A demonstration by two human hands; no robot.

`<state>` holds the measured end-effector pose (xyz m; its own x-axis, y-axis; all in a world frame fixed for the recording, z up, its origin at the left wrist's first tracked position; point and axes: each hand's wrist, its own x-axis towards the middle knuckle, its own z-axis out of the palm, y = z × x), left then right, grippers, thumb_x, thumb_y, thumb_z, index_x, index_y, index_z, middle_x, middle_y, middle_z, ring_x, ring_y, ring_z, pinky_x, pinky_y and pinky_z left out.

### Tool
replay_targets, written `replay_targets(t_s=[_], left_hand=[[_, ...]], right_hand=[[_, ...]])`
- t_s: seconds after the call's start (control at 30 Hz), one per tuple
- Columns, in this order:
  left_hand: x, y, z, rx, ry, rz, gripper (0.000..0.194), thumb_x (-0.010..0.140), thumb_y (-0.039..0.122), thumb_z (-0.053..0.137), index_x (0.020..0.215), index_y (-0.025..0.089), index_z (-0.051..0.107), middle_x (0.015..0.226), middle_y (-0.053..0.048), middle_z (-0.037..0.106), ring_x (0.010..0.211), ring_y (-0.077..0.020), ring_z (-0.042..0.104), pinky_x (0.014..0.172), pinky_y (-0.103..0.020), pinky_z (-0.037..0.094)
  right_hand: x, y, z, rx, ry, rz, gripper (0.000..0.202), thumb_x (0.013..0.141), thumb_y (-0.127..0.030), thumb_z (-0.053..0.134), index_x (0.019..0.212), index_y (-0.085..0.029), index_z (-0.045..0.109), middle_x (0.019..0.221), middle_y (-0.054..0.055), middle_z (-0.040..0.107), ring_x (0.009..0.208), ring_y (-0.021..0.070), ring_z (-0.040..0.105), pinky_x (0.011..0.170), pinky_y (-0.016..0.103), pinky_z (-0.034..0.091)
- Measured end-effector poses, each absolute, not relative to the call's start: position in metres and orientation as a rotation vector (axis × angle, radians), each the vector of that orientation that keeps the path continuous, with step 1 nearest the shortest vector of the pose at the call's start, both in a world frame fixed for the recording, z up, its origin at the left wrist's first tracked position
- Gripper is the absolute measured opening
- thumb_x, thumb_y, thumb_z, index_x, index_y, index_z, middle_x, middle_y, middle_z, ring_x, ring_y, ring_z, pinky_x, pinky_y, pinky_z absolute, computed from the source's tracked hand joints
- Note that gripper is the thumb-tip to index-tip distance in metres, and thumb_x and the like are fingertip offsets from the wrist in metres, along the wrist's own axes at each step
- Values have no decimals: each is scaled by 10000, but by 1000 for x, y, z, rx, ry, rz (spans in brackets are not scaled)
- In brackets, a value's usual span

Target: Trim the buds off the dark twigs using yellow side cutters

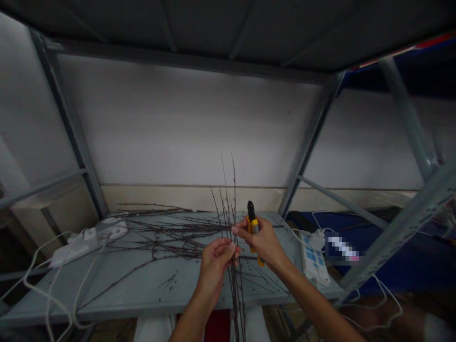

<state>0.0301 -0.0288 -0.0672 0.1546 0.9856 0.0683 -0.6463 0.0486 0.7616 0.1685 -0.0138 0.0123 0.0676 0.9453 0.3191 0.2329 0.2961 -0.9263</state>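
My left hand (218,260) is closed around a small bunch of thin dark twigs (233,285), which stands nearly upright in front of me. Beside it, my right hand (261,237) holds yellow-handled pliers (251,211) with a black head pointing up and away. The right thumb and fingertips also pinch at the twigs just above the left hand. Behind both hands, a pile of branches (171,237) with small buds lies across the grey shelf (135,285). Short cut bits (171,281) are scattered on the shelf near the left forearm.
A white power strip (76,247) with trailing cables lies on the left. Another power strip (315,261) with a plug sits at the right end. Metal rack posts (306,142) frame the space, an upper shelf (199,23) hangs overhead, and a white wall (192,123) closes the back.
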Motion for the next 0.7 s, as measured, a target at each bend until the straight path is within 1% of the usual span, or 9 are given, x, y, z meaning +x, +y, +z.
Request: replay_targets(t_s=[0.17,0.37,0.47,0.6,0.7], left_hand=[[28,-29,-65,758,572,1360,353,692,352,890,869,116,696,756,-100,752,661,-158,656,566,-238,501],[26,-28,-70,801,578,1370,327,717,349,873,861,129,678,748,-90,750,668,-163,656,570,-243,507],[27,-31,-73,825,574,1357,329,720,363,869,843,130,671,737,-91,747,661,-164,653,583,-254,517],[28,-34,-73,828,590,1342,349,701,379,879,823,133,664,722,-93,741,653,-166,648,575,-257,517],[29,-35,-72,834,599,1333,346,705,382,875,829,139,662,712,-84,733,663,-172,652,573,-256,516]], right_hand=[[167,-7,11,-1157,-1418,760,327,677,-394,821,779,-217,565,822,46,725,730,202,664,669,308,520],[165,-4,24,-1124,-1482,679,252,738,-365,762,783,-234,551,836,40,736,786,213,678,717,310,519],[167,-4,34,-1117,-1474,614,245,748,-358,744,778,-234,535,816,35,732,777,208,671,739,315,508],[170,-2,43,-1102,-1486,607,290,739,-394,771,790,-226,539,842,49,737,781,213,669,729,319,501],[171,-2,46,-1088,-1512,630,311,735,-406,786,783,-224,539,807,33,715,747,197,648,698,308,494]])
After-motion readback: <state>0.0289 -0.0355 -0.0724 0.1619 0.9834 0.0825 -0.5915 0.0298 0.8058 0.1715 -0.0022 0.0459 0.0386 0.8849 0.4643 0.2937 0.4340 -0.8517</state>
